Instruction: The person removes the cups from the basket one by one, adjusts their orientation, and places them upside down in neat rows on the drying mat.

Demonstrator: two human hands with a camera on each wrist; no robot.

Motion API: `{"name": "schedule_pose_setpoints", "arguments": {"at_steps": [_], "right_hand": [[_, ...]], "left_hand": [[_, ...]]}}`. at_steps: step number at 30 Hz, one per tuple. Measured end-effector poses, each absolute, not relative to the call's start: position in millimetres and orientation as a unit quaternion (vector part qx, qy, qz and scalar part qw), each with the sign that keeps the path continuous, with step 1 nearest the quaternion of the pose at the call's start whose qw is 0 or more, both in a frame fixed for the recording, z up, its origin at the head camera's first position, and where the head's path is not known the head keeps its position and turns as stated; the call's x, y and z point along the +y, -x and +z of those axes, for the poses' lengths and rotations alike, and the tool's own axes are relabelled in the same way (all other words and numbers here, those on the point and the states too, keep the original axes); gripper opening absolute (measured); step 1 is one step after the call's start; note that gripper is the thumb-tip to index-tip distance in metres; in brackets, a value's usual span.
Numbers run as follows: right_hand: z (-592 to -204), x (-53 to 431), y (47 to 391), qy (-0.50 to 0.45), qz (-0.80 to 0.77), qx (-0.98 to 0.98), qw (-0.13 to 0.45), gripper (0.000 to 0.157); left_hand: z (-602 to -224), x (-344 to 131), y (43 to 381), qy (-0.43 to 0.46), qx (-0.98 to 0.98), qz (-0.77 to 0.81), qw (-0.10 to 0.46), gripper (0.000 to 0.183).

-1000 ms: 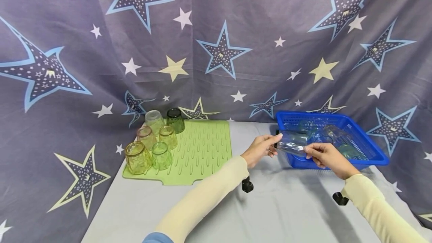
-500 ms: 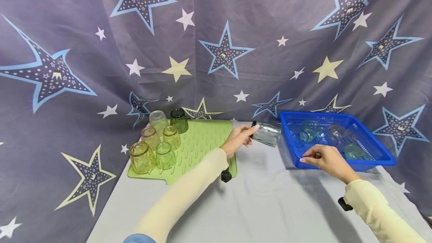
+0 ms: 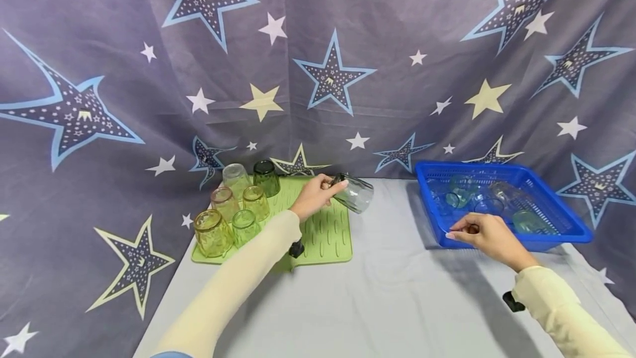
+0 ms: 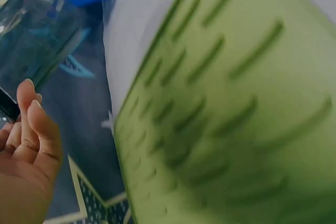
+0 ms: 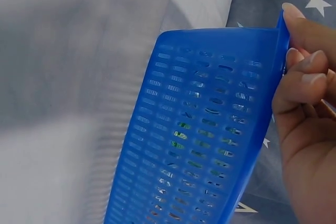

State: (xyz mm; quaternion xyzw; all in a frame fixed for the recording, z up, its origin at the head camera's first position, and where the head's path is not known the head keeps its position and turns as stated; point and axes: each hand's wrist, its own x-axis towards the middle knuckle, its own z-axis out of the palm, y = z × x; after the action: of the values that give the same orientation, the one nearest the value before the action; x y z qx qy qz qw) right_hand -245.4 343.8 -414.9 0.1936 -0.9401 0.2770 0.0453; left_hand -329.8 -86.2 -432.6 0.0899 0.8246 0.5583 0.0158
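My left hand (image 3: pixel 314 198) grips a smoky grey drinking glass (image 3: pixel 359 196) near its dark base and holds it tilted over the right edge of the green drying mat (image 3: pixel 328 245). Its mouth faces right and down. In the left wrist view the fingers lie against the dark end of the glass (image 4: pixel 37 40). Over at the blue basket (image 5: pixel 194 103), my right hand (image 3: pixel 489 236) pinches the rim at the near left corner between thumb and fingers. Inside the basket lie several clear and greenish glasses, including a pale green one (image 3: pixel 529 221).
Several upturned glasses fill the mat's left part: dark green (image 3: pixel 266 178), clear (image 3: pixel 236 180), pink (image 3: pixel 224 203), amber (image 3: pixel 255 202), yellow (image 3: pixel 212 235) and light green (image 3: pixel 245 226). A star-patterned curtain (image 3: pixel 387 115) hangs behind the white table (image 3: pixel 387 291).
The left hand has carried the grey glass leftward from the basket to the mat, tilting its mouth downward. The right hand has let go of the glass and now holds the basket rim.
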Motion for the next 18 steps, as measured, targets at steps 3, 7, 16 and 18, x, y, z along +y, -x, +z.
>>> {"name": "schedule_pose_setpoints", "arguments": {"at_steps": [3, 7, 16, 18], "right_hand": [[-415, 346, 246, -0.190, 0.280, -0.940, 0.042, 0.018], [-417, 348, 247, -0.179, 0.287, -0.941, 0.029, 0.019], [-419, 348, 248, -0.165, 0.300, -0.940, 0.012, 0.021], [-419, 347, 248, -0.165, 0.302, -0.939, 0.014, 0.021]], "left_hand": [[-430, -100, 332, -0.074, 0.843, 0.532, 0.006, 0.074], [-426, -114, 336, -0.053, 0.874, 0.483, -0.015, 0.081], [-417, -145, 348, -0.012, 0.921, 0.386, -0.053, 0.090], [-416, -152, 351, -0.003, 0.930, 0.364, -0.054, 0.093]]}}
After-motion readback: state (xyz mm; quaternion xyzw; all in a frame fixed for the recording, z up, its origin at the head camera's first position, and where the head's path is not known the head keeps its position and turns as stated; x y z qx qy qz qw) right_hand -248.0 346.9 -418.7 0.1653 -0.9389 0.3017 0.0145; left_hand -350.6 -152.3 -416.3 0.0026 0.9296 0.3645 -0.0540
